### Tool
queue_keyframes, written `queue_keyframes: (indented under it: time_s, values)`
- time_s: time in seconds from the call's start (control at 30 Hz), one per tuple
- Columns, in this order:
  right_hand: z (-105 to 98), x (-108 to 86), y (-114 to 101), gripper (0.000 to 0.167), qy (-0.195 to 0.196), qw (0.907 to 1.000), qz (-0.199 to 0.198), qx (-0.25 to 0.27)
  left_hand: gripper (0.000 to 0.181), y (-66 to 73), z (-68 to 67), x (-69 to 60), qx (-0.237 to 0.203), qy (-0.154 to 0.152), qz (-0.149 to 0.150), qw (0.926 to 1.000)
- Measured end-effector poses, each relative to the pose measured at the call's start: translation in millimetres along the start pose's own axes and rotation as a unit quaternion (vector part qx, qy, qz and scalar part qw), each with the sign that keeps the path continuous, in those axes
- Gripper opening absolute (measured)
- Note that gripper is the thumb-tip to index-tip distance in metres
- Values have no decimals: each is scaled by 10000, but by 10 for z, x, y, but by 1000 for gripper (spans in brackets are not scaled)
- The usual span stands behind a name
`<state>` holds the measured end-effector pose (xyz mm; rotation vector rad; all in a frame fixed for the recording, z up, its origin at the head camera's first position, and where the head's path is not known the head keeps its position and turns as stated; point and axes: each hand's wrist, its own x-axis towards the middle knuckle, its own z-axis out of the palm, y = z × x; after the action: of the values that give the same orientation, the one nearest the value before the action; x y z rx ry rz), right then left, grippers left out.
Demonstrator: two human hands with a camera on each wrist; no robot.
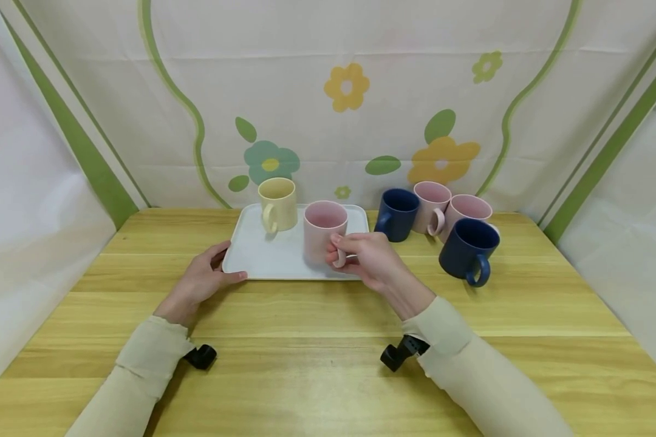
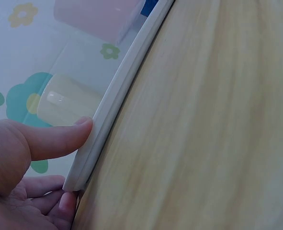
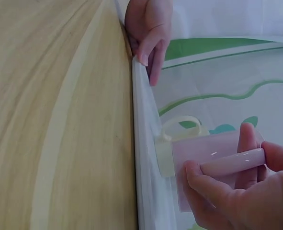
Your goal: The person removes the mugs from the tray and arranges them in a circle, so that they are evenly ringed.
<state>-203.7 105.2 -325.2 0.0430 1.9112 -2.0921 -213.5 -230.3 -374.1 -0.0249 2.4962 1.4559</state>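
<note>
In the head view, the left hand (image 1: 201,279) grips the near left corner of a white tray (image 1: 262,255), its thumb along the front edge and its fingers at the left side. The right hand (image 1: 374,260) pinches the handle of the held pink mug (image 1: 319,233), which is upright over the right half of the tray, near its front edge. A yellow mug (image 1: 285,209) stands upright on the tray, behind and to the left of the held pink mug, its handle toward the person. On the wooden table (image 1: 306,376), right of the tray, are 4 upright mugs: 2 navy mugs (image 1: 461,252) and 2 pink mugs (image 1: 427,209). Light sleeves (image 1: 147,358) cover the forearms, and a floral cloth (image 1: 284,36) hangs behind. In the left wrist view, the thumb presses on the tray's rim while fingers curl at the corner; the yellow mug shows beyond the thumb, the held pink mug farther along. In the right wrist view, thumb and fingers close around the pink handle, and the left hand shows at the tray's far corner. I cannot tell whether the held pink mug's base touches the tray.
</note>
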Motion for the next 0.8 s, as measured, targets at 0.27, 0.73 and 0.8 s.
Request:
queue_keyframes:
  time_s: [0.27, 0.73, 0.8]
  values:
    - [-200, -249, -10, 30, -158, 9996, -210, 81, 103, -1, -4, 2, -17, -14, -58, 10000]
    - [-629, -622, 22, 31, -130, 9995, -297, -60, 104, -11, -15, 9, 54, -42, 8, 10000]
    - [-697, -677, 27, 31, -91, 9995, -282, -111, 104, -12, -12, 13, 49, -53, -5, 10000]
